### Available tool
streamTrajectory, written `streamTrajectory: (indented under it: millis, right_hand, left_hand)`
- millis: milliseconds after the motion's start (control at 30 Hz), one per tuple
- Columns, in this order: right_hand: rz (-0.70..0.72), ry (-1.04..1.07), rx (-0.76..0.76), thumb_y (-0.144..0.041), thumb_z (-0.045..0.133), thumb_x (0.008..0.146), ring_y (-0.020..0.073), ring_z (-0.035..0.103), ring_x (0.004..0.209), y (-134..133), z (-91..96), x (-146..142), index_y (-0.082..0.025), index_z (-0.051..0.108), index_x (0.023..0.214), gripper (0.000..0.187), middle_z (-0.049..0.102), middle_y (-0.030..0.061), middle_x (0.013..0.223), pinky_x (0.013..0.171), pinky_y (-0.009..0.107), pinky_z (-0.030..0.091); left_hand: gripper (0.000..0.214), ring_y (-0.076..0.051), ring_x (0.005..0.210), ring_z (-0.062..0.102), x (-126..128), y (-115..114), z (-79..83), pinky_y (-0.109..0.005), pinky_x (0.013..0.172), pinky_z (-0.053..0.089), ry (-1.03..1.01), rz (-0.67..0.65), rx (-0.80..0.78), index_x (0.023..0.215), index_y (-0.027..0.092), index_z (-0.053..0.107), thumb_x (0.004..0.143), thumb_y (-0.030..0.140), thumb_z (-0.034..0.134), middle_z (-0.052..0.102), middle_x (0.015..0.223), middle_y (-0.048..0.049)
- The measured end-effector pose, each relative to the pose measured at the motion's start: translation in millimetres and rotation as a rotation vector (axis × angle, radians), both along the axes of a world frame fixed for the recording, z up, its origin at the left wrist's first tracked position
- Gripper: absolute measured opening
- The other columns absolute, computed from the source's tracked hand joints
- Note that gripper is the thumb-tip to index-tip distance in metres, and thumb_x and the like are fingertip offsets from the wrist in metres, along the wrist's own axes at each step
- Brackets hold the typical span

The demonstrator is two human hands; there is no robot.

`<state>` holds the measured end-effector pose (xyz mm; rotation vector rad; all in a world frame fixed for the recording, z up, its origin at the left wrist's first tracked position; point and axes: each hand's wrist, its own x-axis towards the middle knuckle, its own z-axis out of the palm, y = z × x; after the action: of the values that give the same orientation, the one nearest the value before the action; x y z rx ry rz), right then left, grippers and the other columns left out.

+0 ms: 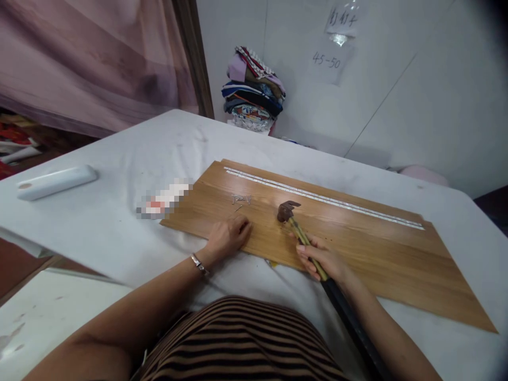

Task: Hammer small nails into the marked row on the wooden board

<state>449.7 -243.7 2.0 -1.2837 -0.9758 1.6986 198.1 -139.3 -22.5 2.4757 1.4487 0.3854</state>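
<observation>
1. Right hand [323, 260] is gripping the hammer [297, 228], fingers wrapped tight round the handle, head resting on the wooden board [377, 254].
2. Left hand [229, 236] is sitting near the board's left end, fingers curled together.
3. Nails [241, 199] are lying just beyond it.

OBSTACLES: nails [241, 199] at 12 o'clock of left hand [228, 237], hammer [286, 210] at 2 | FREE: bare board [377, 248] from right hand [323, 260] toward 2 o'clock, up to white strip [317, 198]

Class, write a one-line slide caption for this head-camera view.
Right hand holds a hammer on a wooden board; left hand rests near loose nails.
</observation>
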Motion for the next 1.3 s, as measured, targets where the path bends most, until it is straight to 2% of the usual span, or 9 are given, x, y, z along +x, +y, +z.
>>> streamTrajectory:
  millis: [167,500,1300]
  right_hand:
    - [-0.006,0.002,0.017,-0.040,0.063,0.080,0.0053,0.033,0.030,-1.3,1.3,1.3,-0.016,0.050,0.122,0.050,0.043,-0.0116,0.048,0.028,0.014,0.029]
    - [0.016,-0.003,0.008,-0.044,0.065,0.075,0.0054,0.029,0.027,1.9,1.3,-0.9,-0.014,0.047,0.122,0.058,0.041,-0.0137,0.044,0.027,0.016,0.028]
    - [0.005,-0.016,0.038,-0.042,0.064,0.078,0.0057,0.030,0.028,-1.1,3.4,0.9,-0.016,0.049,0.119,0.052,0.043,-0.0128,0.044,0.027,0.015,0.028]
  left_hand:
    - [0.026,-0.018,0.084,0.063,0.1,0.2,0.0,-0.028,0.069,0.041,0.003,-0.010,0.012,0.086,0.021,0.059,0.094,0.036,0.040,0.069,0.090,-0.0037]
    - [0.025,-0.018,0.084,0.064,0.2,0.9,-0.1,-0.028,0.068,0.040,0.011,-0.009,0.015,0.086,0.021,0.059,0.094,0.036,0.041,0.070,0.093,-0.0042]
    - [0.026,-0.020,0.083,0.064,1.0,0.1,0.4,-0.029,0.066,0.041,0.015,0.013,0.009,0.083,0.021,0.059,0.093,0.037,0.041,0.070,0.090,-0.0048]
